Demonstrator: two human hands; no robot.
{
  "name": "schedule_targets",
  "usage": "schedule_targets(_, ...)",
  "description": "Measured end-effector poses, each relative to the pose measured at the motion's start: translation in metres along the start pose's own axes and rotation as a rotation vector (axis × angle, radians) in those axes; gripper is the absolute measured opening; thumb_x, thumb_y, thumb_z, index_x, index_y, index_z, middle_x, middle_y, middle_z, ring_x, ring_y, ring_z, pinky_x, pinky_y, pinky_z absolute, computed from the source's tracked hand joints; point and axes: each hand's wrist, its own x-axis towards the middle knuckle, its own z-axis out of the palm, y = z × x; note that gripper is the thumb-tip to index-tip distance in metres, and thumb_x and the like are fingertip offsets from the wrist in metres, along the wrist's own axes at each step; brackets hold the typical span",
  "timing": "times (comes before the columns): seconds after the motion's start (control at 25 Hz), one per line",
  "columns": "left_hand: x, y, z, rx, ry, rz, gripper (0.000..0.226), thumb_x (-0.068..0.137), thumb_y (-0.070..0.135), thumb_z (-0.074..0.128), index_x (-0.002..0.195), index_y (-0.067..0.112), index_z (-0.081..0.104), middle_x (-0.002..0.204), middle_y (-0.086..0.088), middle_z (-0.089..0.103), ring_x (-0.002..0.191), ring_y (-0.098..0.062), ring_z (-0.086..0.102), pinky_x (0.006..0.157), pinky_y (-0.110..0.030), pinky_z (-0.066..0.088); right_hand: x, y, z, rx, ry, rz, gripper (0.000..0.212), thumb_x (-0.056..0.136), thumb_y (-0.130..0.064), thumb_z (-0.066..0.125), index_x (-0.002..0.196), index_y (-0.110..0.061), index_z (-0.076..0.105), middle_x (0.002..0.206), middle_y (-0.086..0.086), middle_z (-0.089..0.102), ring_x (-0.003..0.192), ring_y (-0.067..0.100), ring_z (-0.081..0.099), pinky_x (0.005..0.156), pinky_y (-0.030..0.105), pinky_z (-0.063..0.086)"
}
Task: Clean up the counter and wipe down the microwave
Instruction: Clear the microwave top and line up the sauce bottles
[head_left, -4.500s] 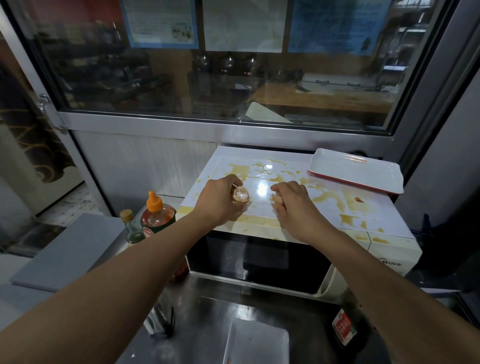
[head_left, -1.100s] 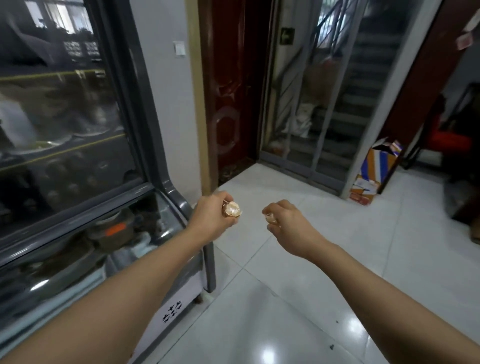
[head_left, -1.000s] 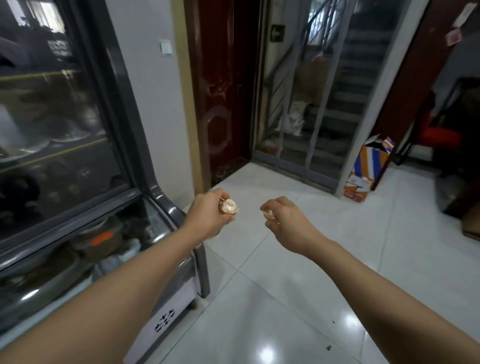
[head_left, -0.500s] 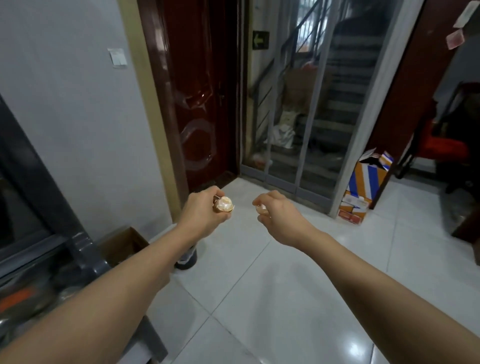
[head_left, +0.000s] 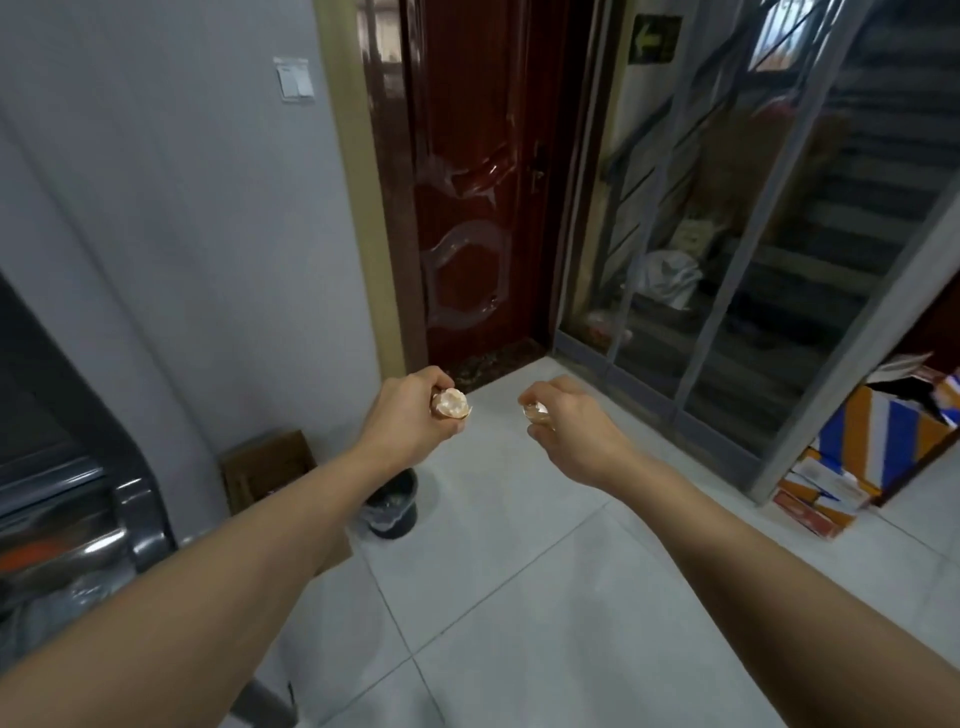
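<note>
Your left hand (head_left: 410, 421) gripped an eggshell half (head_left: 451, 404), cup open toward the camera and sticking out past thumb and fingers; your right hand (head_left: 569, 426) pinched a smaller shell piece (head_left: 535, 413) at its fingertips. Shells looked light, brittle and likely slick, so hold by the rim, gently. Both were in the air above the floor, the bin (head_left: 392, 501) below the left forearm.

Glossy white floor tiles (head_left: 519, 597) meet a grey wall (head_left: 182, 234), a dark red door (head_left: 467, 208) and a glass partition (head_left: 753, 260) fronting a dim staircase (head_left: 857, 182).
</note>
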Motion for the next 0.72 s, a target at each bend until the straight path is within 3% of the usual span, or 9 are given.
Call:
schedule_targets(0.28,0.134,-0.006,0.040,-0.039,0.057,-0.054,0.039,0.070,0.023,0.079,0.105,0.021,0.063,0.100,0.000,0.069,0.087,-0.015,0.059,0.072,-0.025,0.045,0.130,0.064,0.004,-0.034,-0.046,-0.051,0.033,0.093,-0.016,0.055,0.125,-0.018,0.052,0.130,0.005,0.046,0.112,0.023,0.050,0.088,0.026,0.042)
schedule_targets(0.72,0.303,-0.015,0.062,0.004,0.151,-0.227,0.034,0.069,0.019,0.078,0.100,0.019,0.064,0.094,-0.001,0.071,0.091,-0.021,0.064,0.081,-0.038,0.052,0.336,0.137,0.016,0.065,-0.127,-0.275,0.034,0.089,-0.010,0.057,0.122,-0.014,0.054,0.122,0.009,0.049,0.110,0.025,0.049,0.090,0.030,0.043)
